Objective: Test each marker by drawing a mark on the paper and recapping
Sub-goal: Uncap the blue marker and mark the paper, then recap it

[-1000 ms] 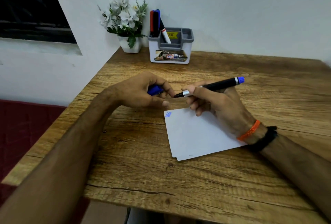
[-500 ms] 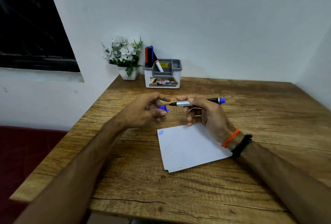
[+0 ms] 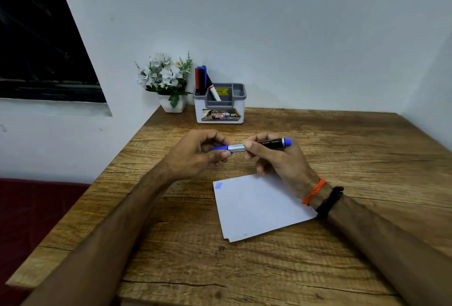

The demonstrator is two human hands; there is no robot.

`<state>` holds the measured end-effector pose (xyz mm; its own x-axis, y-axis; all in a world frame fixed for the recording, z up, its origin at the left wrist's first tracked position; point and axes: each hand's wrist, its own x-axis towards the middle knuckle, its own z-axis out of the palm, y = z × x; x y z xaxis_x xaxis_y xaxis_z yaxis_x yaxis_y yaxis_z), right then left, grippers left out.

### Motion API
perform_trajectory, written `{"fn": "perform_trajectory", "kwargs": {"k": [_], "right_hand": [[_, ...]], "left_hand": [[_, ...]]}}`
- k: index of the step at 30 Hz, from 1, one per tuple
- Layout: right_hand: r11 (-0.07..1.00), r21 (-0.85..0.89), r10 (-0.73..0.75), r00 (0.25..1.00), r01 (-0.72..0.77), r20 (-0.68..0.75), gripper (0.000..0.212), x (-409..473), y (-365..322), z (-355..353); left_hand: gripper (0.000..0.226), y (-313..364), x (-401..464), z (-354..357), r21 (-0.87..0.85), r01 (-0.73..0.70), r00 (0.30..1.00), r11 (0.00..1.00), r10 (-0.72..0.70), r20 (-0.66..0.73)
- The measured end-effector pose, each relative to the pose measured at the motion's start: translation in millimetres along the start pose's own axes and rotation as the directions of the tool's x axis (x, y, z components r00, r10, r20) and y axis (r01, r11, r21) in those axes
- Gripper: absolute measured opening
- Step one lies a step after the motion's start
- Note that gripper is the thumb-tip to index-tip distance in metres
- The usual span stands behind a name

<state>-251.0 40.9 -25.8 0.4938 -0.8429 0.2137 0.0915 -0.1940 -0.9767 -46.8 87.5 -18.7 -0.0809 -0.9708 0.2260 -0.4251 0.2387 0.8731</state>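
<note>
A worn wooden plank table (image 3: 342, 149) stands in a corner of plain white walls (image 3: 293, 24), dark window (image 3: 36, 49) at left

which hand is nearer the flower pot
Left. The left hand is in front of the flower pot, slightly to its right; the right hand is further right, past the marker holder.

Blue-capped black marker (image 3: 269, 143), white paper (image 3: 259, 205) with blue scribble (image 3: 218, 185).
</note>
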Motion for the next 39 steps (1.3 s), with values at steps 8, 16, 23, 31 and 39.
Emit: {"fn": "perform_trajectory", "kwargs": {"k": [8,16,23,31,39], "right_hand": [[0.999,0.033,0.009,1.000,-0.009,0.009,0.021,6.5,2.8,-13.8],[0.926,-0.221,-0.282,0.950,0.306,0.133,0.017,10.2,6.9,-18.3],[0.830,-0.379,-0.368,0.912,0.410,0.180,0.020,12.9,12.7,-21.4],[0.717,-0.554,-0.356,0.906,0.422,0.230,0.058,14.4,-13.6,-1.3],[0.579,-0.632,-0.460,0.846,0.516,0.269,0.072,21.9,-45.8,0.7]], "left_hand": [[0.021,10.4,-1.4,2.7,-0.092,-0.033,0.978,0.995,0.013,-0.207],[0.015,9.0,-1.5,5.7,-0.101,0.027,0.960,0.994,-0.054,-0.276],[0.016,10.0,-1.3,6.5,-0.119,0.062,0.957,0.991,-0.093,-0.275],[0.053,31.3,-1.2,8.0,-0.237,-0.053,0.898,0.970,-0.058,-0.436],[0.070,58.5,12.0,1.9,-0.135,-0.076,0.899,0.988,0.010,-0.438]]}}
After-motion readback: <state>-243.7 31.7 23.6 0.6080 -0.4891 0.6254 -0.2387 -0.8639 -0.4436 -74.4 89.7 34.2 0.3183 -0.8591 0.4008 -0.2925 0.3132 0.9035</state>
